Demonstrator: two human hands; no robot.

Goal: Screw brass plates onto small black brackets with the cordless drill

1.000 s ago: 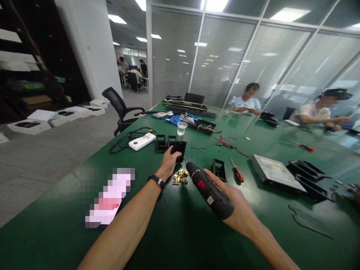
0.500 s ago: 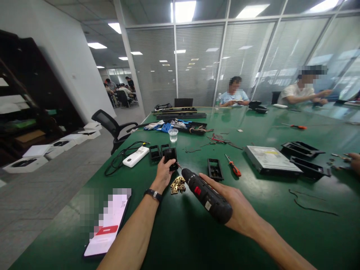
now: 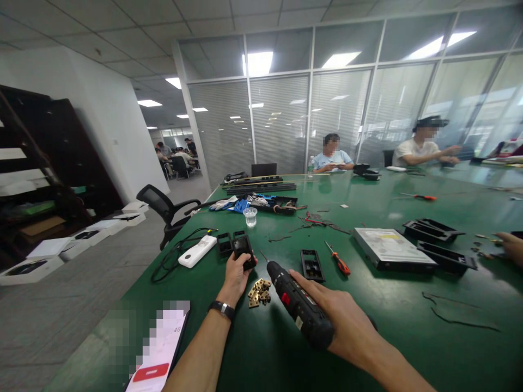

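My left hand [image 3: 233, 276] is closed on a black plastic housing [image 3: 244, 245], thumb over its near end, holding it tilted above the table. My right hand [image 3: 345, 313] grips a black cordless drill [image 3: 300, 305] with a red switch. Its thin bit points toward the housing, with a small gap between them. A pile of small brass-coloured metal pieces [image 3: 259, 293] lies below, between my hands. Another black housing [image 3: 224, 245] stands just left of the held one, and an open black frame [image 3: 311, 265] lies beyond the drill.
An orange-handled screwdriver [image 3: 339, 262] and a flat metal drive box [image 3: 392, 247] are on the right. A white power bank [image 3: 198, 251] with a cable, a phone [image 3: 157, 348] and a plastic cup [image 3: 250, 218] are on the left. A co-worker's hand [image 3: 512, 245] shows at the right edge.
The drill bit has come away from the housing, leaving a gap. My left hand has tilted the housing so a smoother face shows. The camera view has tipped upward.
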